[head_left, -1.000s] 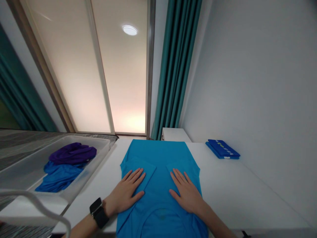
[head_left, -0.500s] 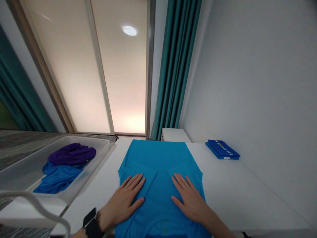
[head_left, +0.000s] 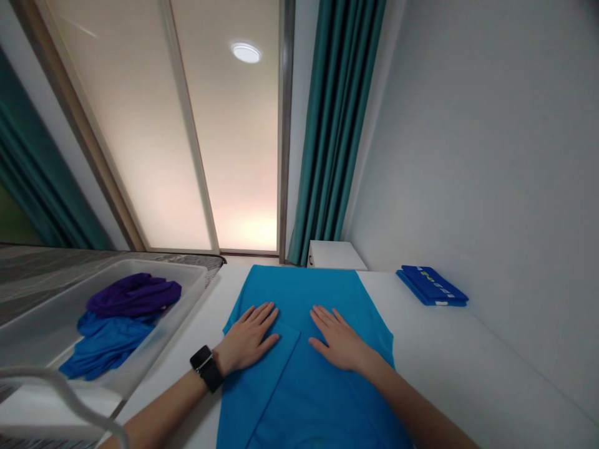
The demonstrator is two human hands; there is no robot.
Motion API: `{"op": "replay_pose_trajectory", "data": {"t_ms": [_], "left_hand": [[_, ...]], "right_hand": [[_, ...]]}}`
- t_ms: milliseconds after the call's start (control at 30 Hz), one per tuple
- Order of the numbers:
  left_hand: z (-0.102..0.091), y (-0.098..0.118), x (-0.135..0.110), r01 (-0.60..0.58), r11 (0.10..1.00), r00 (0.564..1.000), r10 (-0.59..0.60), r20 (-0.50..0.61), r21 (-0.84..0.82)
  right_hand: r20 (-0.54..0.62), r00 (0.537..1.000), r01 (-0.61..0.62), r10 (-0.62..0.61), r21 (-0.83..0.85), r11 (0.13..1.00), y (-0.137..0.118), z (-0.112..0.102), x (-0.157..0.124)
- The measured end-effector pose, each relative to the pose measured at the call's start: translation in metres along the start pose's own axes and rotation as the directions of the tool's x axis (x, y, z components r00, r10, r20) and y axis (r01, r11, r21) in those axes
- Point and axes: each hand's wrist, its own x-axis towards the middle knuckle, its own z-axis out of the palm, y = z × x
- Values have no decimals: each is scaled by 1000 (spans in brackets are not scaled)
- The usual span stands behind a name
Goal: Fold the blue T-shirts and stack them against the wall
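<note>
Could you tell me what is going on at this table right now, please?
A person presses both hands flat on a bright blue shirt spread out on the white table. The left hand, with a black watch on its wrist, rests on a folded-in flap; the right hand lies beside it, apart. To the left, a plastic tray holds a purple garment on a blue garment. A folded dark blue garment lies by the wall.

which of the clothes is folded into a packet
The dark blue one by the wall; the two in the tub are crumpled, the light blue shirt lies spread.
</note>
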Motion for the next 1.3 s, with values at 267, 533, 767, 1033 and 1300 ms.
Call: {"op": "replay_pose_trajectory", "data": {"t_ms": [267,533,767,1033,1300], "left_hand": [[6,-15,13,19,1000,1000,-19,9,-12],[-15,-63,60,143,989,989,-141,50,-39],[-13,-119,99,355,935,935,-355,-17,-27],[-2,-152,127,501,865,863,-501,-55,-19],[4,-166,148,592,804,802,-594,-61,-50]], "right_hand": [[14,1000,11,-11,10,1000,8,-1,34],[-25,1000,-17,17,35,999,17,1,43],[-46,999,-18,18,11,1000,23,15,44],[-71,997,-17,18,21,1000,24,19,44],[-85,996,-10,13,35,999,23,18,44]]}}
